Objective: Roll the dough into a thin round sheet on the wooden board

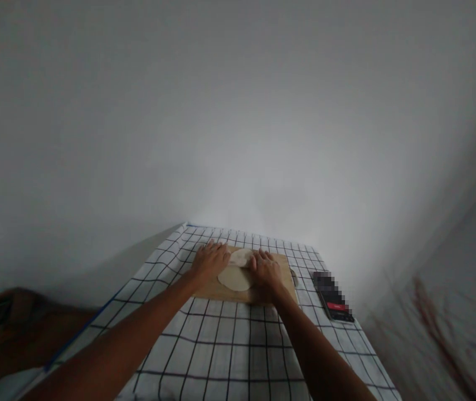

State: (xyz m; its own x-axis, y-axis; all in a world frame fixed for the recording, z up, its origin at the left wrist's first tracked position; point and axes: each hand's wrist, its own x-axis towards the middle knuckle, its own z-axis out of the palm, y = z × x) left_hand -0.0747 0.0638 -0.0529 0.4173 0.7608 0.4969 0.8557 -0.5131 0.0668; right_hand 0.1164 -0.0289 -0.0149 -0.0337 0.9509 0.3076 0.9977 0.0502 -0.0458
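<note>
A flat, pale, rounded sheet of dough (pixel 236 279) lies on a light wooden board (pixel 209 291). Across its far part runs a whiter raised band, either folded dough or a pin; I cannot tell which. My left hand (pixel 212 259) rests palm down at the left side of the dough, its fingers stretched forward over the board. At the right side, my right hand (pixel 265 268) has bent fingers, with thumb and fingertips at the edge of the dough. Both palms hide what lies under them.
A white cloth with dark grid lines (pixel 221 356) covers the table. On the right lies a phone (pixel 333 298), partly pixelated. A small object (pixel 295 278) sits beside the board. The white wall (pixel 238 139) stands behind; dry reddish twigs (pixel 430 317) are at right.
</note>
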